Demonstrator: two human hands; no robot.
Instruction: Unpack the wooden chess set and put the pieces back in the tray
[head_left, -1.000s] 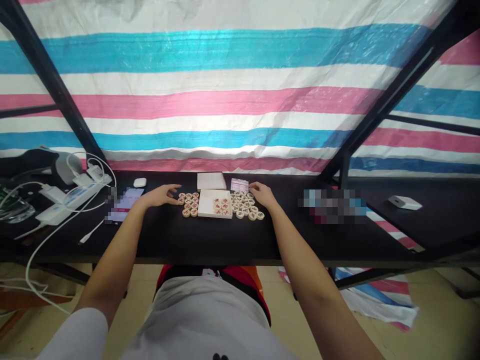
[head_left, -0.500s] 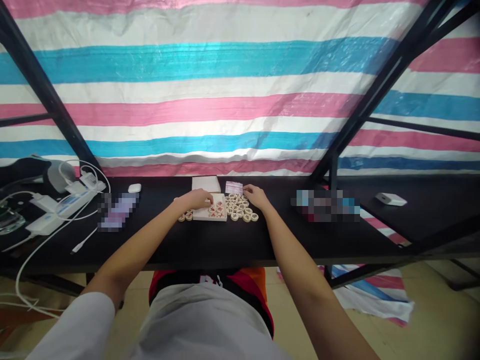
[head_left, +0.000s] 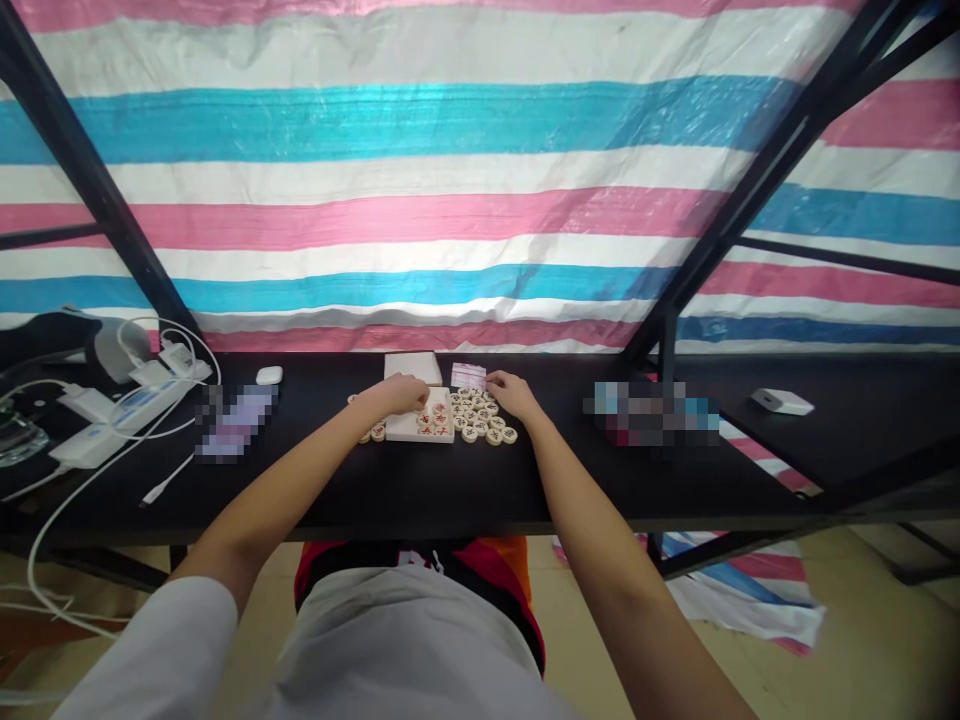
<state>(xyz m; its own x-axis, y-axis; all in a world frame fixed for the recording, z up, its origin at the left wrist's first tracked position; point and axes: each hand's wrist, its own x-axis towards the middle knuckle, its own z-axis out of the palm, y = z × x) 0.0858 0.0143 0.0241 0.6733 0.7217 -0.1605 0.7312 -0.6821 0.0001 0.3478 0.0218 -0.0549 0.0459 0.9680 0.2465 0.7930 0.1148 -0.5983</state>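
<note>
Fingers (head_left: 415, 386) of left hand (head_left: 402, 394) curled over box (head_left: 407, 431), hold unclear; right hand (head_left: 511, 391) half-open beside loose pieces (head_left: 480, 424)

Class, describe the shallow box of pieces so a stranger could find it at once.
On the black table, look at the middle, straight ahead of the person. The shallow pale box lies under the left hand; unlike the plain pale square behind it, it holds red-marked round pieces.
</note>
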